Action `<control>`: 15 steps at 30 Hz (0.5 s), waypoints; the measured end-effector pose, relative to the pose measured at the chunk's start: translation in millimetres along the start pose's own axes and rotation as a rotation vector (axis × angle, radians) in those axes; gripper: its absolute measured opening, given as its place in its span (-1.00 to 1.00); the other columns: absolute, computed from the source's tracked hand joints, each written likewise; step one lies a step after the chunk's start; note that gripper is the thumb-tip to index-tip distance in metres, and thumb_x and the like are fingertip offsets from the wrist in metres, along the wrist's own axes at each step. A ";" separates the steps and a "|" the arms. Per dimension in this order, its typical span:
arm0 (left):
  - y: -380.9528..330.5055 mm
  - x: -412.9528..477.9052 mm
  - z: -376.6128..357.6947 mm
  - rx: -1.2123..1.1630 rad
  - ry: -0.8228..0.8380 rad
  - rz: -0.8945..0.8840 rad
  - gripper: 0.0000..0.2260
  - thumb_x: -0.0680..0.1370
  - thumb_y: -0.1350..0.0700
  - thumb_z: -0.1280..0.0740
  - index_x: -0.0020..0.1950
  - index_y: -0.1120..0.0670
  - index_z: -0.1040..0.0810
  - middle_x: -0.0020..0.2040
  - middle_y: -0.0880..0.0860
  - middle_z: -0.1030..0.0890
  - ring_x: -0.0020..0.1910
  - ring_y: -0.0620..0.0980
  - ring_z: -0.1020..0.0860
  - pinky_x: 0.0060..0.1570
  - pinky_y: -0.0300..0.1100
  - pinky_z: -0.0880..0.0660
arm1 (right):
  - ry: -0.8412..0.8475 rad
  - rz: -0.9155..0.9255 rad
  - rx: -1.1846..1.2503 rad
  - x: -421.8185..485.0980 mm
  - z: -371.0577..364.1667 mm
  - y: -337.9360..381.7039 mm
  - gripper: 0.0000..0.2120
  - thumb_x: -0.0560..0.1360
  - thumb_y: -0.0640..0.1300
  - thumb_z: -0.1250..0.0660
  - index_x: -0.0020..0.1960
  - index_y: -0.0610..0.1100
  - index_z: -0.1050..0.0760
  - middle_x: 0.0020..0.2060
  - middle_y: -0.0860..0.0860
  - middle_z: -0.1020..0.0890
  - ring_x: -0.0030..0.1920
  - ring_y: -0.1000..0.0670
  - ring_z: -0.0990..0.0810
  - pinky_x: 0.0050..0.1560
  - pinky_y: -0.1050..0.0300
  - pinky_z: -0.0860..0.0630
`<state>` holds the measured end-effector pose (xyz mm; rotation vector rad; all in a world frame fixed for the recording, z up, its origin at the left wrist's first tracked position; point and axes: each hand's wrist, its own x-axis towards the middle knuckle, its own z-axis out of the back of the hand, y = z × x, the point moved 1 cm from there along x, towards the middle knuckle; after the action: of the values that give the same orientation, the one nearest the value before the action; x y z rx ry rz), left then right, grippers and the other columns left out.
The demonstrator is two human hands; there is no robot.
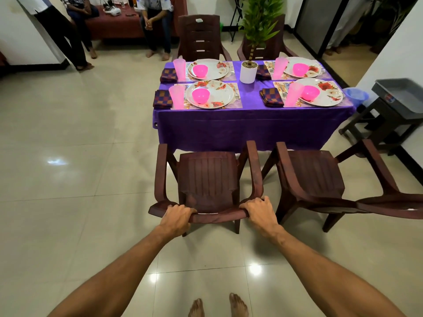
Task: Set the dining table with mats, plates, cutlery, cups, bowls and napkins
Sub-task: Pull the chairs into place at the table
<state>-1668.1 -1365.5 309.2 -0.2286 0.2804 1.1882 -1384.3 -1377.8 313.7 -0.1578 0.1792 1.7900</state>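
A brown plastic chair (207,177) stands in front of the purple-clothed table (247,124). My left hand (177,217) and my right hand (261,211) each grip the top of its backrest, fingers curled over the edge. On the table lie several place settings: floral plates (218,88) on mats, pink bowls (201,95), pink cups (176,96), checked napkins (163,98), and cutlery (237,93) beside the plates. A white plant pot (248,72) stands in the table's middle.
A second brown chair (315,177) stands to the right, angled outward. Two more chairs (199,36) stand behind the table. A dark stool with a grey tray (398,94) is at the right wall. People sit and stand at the far left.
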 end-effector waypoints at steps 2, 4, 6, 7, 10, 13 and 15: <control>-0.8 -1.5 -2.2 0.009 -0.006 0.001 -0.57 0.54 0.13 -0.27 0.41 -0.11 -0.47 0.18 0.03 -0.65 0.16 0.08 -0.59 0.21 0.04 -0.47 | -0.001 0.008 0.014 -2.8 -2.1 -1.0 -0.70 0.61 -0.04 -0.24 0.32 0.12 -0.53 0.13 0.09 -0.66 0.23 -0.03 -0.56 0.25 -0.03 -0.30; -2.3 -4.1 -2.3 0.018 -0.003 0.004 -0.56 0.54 0.13 -0.27 0.42 -0.11 -0.46 0.19 0.03 -0.64 0.17 0.09 -0.58 0.21 0.05 -0.45 | -0.005 0.011 0.020 -4.1 -3.1 -1.6 -0.70 0.61 -0.03 -0.24 0.32 0.13 -0.53 0.14 0.08 -0.66 0.23 -0.03 -0.56 0.25 -0.04 -0.30; -3.3 -6.5 -3.2 0.020 0.000 0.002 -0.57 0.55 0.12 -0.27 0.42 -0.11 -0.46 0.20 0.03 -0.64 0.18 0.09 -0.58 0.22 0.05 -0.45 | -0.004 0.015 0.013 -5.2 -3.9 -1.9 -0.70 0.62 -0.03 -0.25 0.32 0.12 -0.53 0.13 0.08 -0.66 0.23 -0.03 -0.56 0.25 -0.04 -0.31; -3.4 -7.4 -4.2 0.022 -0.001 0.002 -0.57 0.55 0.12 -0.27 0.42 -0.11 -0.46 0.19 0.03 -0.64 0.18 0.09 -0.58 0.22 0.05 -0.45 | -0.004 0.018 0.006 -6.1 -4.0 -1.7 -0.70 0.62 -0.03 -0.25 0.32 0.12 -0.53 0.12 0.09 -0.67 0.22 -0.03 -0.57 0.26 -0.05 -0.31; -2.4 -9.0 -5.2 0.025 0.003 -0.004 -0.57 0.54 0.11 -0.27 0.42 -0.11 -0.46 0.19 0.03 -0.64 0.17 0.09 -0.58 0.21 0.04 -0.45 | 0.010 0.020 0.005 -7.2 -5.2 -0.8 -0.70 0.62 -0.02 -0.26 0.33 0.10 -0.53 0.14 0.07 -0.66 0.23 -0.04 -0.57 0.29 -0.06 -0.31; -1.3 -8.8 -4.2 0.020 0.006 -0.010 -0.56 0.53 0.12 -0.27 0.41 -0.11 -0.47 0.18 0.02 -0.65 0.16 0.09 -0.59 0.20 0.03 -0.47 | 0.015 0.016 -0.007 -6.6 -3.1 0.7 -0.70 0.61 -0.04 -0.27 0.32 0.11 -0.54 0.12 0.07 -0.66 0.22 -0.04 -0.57 0.29 -0.05 -0.30; -0.7 -7.7 -2.4 0.018 0.007 -0.015 -0.56 0.53 0.11 -0.28 0.40 -0.11 -0.47 0.17 0.02 -0.65 0.15 0.09 -0.60 0.19 0.02 -0.48 | 0.003 0.017 -0.009 -5.7 -3.1 0.5 -0.70 0.60 -0.04 -0.26 0.32 0.11 -0.54 0.11 0.08 -0.67 0.22 -0.03 -0.57 0.28 -0.04 -0.30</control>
<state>-1670.3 -1373.3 309.6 -0.2185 0.2950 1.1694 -1383.4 -1384.0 311.8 -0.1663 0.1749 1.8076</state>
